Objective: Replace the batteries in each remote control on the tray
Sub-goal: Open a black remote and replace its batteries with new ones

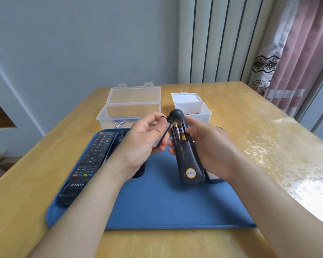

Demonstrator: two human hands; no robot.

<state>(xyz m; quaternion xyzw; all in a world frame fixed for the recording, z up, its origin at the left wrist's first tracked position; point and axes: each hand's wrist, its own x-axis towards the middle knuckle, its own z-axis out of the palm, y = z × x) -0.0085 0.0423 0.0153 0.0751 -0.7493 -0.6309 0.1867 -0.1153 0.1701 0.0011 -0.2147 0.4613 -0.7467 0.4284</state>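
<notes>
While the right grip (211, 146) holds the remote (186, 157), the left grip (144, 138) pinches its cover (163, 135).

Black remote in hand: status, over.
Right hand grips black remote, back side up. Left hand pinches its battery cover, off. Two batteries sit in the open bay. Nothing in the way.

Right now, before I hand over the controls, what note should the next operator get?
Left hand pinches the detached battery cover.
Right hand holds the black remote back-up above the blue tray; two batteries sit in its open compartment, old or new unclear.
TNTF remote lies at the tray's left.
One loose battery lies in the clear box.
Left: settle these batteries, refit cover, then other remotes.
</notes>
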